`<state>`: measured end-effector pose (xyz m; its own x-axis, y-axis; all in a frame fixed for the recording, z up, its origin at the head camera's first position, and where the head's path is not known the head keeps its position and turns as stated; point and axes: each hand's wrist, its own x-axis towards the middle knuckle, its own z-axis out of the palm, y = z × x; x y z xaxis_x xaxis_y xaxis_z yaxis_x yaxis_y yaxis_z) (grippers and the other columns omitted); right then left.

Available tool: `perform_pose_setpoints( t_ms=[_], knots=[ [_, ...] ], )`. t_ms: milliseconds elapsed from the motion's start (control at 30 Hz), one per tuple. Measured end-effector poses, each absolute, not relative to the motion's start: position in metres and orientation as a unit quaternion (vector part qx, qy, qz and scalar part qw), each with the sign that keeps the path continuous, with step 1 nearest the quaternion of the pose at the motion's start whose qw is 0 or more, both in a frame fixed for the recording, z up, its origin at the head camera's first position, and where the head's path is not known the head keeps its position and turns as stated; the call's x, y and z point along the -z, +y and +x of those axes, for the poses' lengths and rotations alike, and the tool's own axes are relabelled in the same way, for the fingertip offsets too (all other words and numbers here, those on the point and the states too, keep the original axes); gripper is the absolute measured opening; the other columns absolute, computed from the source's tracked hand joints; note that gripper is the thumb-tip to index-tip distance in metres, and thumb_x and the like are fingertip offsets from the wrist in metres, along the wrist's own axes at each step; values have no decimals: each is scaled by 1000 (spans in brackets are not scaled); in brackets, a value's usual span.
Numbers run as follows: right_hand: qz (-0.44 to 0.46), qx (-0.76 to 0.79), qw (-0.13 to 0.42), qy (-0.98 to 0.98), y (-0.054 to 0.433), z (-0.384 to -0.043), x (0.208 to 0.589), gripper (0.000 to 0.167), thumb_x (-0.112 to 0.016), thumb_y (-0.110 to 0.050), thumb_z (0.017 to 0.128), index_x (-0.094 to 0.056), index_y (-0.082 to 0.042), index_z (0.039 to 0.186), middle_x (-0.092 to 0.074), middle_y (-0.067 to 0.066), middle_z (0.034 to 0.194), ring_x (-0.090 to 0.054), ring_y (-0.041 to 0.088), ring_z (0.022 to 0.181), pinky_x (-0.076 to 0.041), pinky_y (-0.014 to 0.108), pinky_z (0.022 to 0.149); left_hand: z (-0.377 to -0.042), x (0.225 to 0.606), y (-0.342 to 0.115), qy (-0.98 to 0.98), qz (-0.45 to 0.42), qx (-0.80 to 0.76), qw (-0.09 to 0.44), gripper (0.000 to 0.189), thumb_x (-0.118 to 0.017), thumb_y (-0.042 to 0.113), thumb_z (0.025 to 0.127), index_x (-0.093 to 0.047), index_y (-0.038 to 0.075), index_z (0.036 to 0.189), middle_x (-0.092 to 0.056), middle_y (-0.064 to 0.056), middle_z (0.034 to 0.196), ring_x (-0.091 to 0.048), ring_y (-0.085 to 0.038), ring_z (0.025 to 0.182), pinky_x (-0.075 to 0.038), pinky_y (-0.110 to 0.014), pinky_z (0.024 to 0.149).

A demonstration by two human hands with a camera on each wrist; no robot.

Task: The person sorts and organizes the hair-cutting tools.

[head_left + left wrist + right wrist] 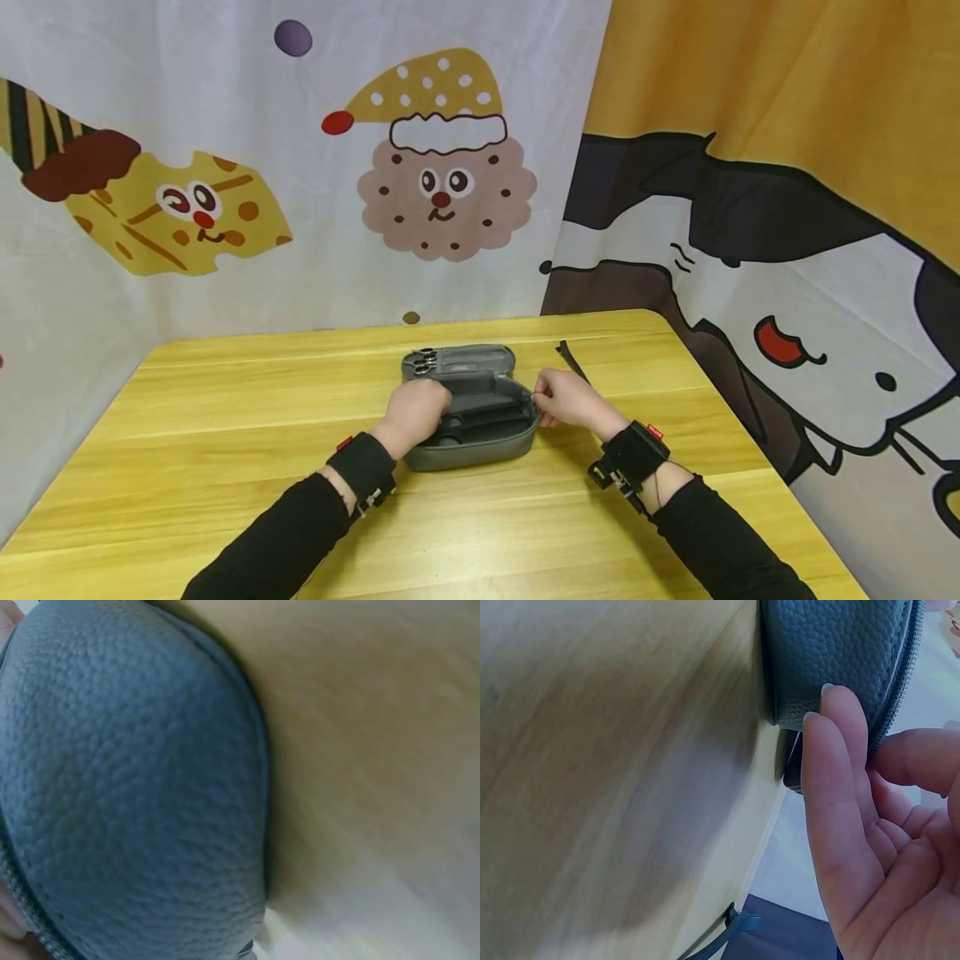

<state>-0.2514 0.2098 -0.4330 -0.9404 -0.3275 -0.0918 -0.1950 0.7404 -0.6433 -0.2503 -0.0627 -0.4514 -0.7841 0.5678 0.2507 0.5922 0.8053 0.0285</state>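
Note:
An unzipped grey leather-look case (pixel 468 456) sits on the table, its lid (pixel 480 358) folded back. Several metal scissor handles (pixel 423 360) show at the lid's left. My left hand (pixel 416 408) reaches over the case's left end with bent fingers. In the left wrist view the case wall (pixel 135 780) hides most of the fingers, so what they hold is unclear. My right hand (pixel 566 398) pinches the rim at the case's right end between thumb and index finger. In the right wrist view its other fingers (pixel 829 795) extend beside the outer wall.
Behind my right hand a thin dark strap (pixel 572 360) lies on the wooden table (pixel 225 467). Dark dividers or items (pixel 480 417) lie inside the case. A printed curtain (pixel 300 283) hangs behind the table's far edge and along the right.

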Motion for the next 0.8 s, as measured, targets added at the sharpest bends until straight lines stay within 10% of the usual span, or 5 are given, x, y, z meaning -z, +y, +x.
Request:
perform_pose_setpoints(
  t_ms=[433,800],
  knots=[
    [-140,332,100,927,210,-251,431,11,-61,-5,98,-57,-6,87,-61,3,74,-67,21,61,-58,34,57,-235,430,-71,-939,-306,114,105,11,-82,15,81,-72,16,81,-63,0,75,-60,-18,67,-46,-29,58],
    [-183,279,14,943,216,-253,429,13,-67,-15,95,-65,-4,102,-63,2,88,-59,16,80,-50,35,73,-223,416,-88,-942,-281,164,84,35,-80,20,84,-71,8,116,-68,-7,99,-61,-21,82,-48,-34,69]
  ],
)
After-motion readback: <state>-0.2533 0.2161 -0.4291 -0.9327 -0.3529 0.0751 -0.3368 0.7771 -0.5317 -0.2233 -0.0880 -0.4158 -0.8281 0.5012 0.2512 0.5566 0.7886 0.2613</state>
